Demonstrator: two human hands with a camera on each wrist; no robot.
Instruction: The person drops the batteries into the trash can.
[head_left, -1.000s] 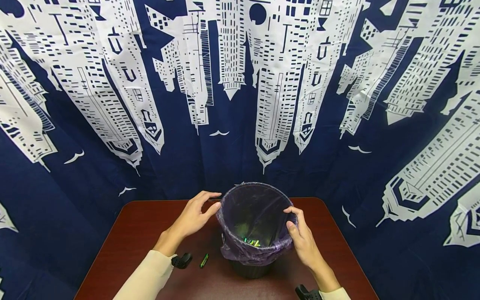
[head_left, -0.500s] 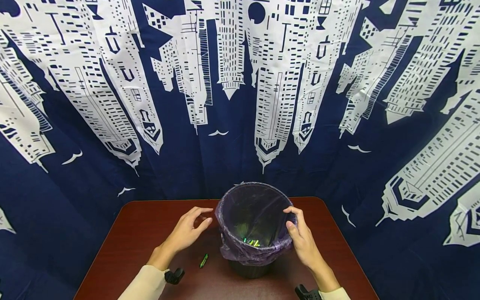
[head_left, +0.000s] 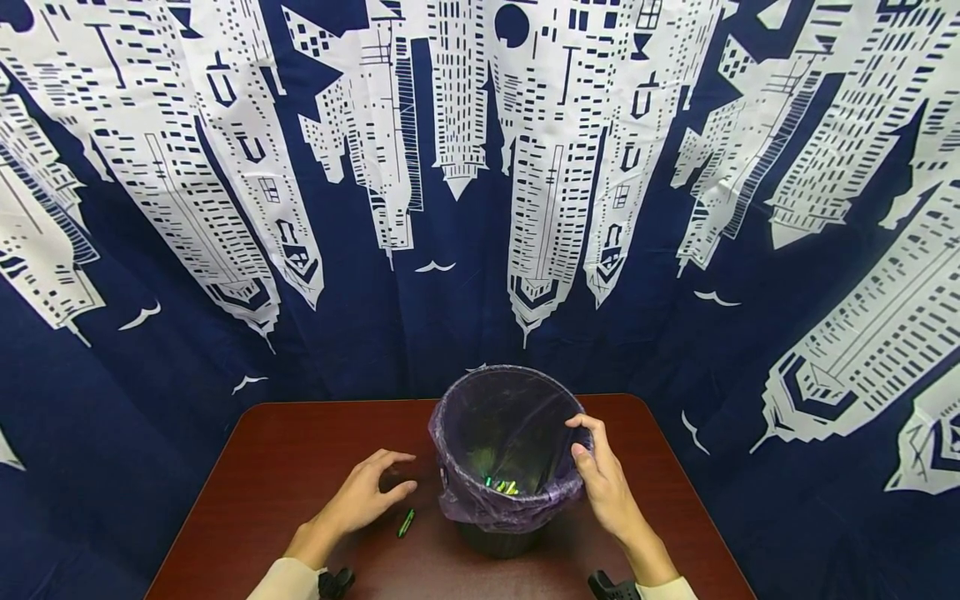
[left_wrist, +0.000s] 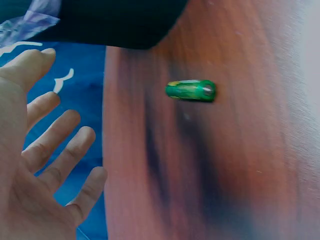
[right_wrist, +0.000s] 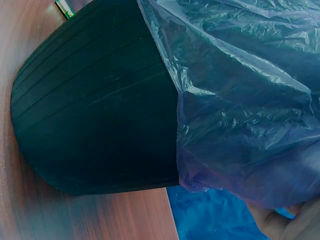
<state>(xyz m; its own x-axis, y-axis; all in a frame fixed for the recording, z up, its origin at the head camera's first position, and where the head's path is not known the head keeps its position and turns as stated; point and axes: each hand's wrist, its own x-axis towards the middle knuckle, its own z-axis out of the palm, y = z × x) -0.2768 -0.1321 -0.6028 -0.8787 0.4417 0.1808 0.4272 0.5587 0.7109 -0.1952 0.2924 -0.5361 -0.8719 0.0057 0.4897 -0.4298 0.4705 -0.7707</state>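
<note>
A black trash can [head_left: 498,543] with a purple plastic liner [head_left: 517,515] folded over its rim stands upright on the table. My right hand [head_left: 609,483] holds the can's right rim, thumb on the inner side; in the right wrist view the liner partly hides its fingers. My left hand [head_left: 362,497] hovers left of the can, fingers spread and holding nothing. Just beyond its thumb, one green battery [head_left: 406,523] lies on the table; the left wrist view shows this battery [left_wrist: 191,90] up close. Several green and yellow batteries [head_left: 502,486] lie inside the can.
The reddish-brown wooden table [head_left: 315,442] has rounded far corners. Behind it hangs a navy curtain [head_left: 375,333] printed with white upside-down buildings and birds.
My left hand has moved away from the can's left rim, leftward and down toward the battery on the table. The right hand stays at the rim.
</note>
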